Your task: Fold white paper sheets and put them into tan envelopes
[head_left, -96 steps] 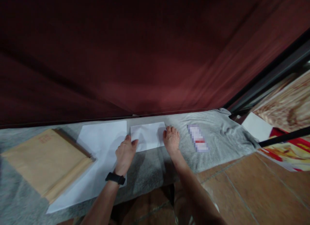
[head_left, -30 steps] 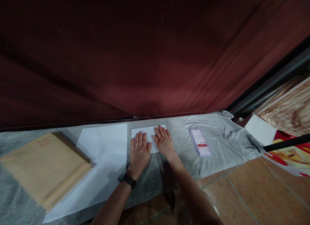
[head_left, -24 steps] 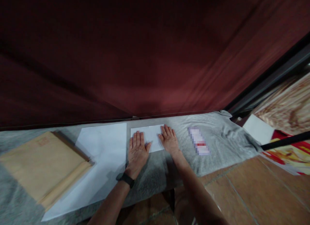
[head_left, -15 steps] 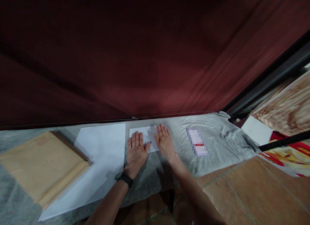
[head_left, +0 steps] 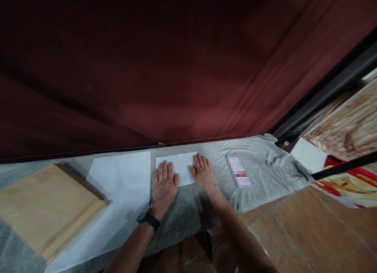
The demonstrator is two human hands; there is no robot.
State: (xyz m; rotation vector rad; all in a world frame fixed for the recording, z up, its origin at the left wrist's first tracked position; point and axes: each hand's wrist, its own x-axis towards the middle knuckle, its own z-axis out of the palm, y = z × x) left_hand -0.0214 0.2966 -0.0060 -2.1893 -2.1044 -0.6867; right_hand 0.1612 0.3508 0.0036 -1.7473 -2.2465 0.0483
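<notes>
Small white paper (head_left: 183,171) lies on the grey cloth (head_left: 265,173) before you, its long axis running left to right, the right end angled slightly farther from you; your left hand (head_left: 165,186) rests over its left end and your right hand (head_left: 204,175) on its right end, each grip spread flat, clasping nothing, with the large white sheet (head_left: 125,182) just beside it, leftward

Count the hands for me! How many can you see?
2. The left hand lies over the left part of the small paper; the right hand is at its right edge. No other hands show.
</notes>
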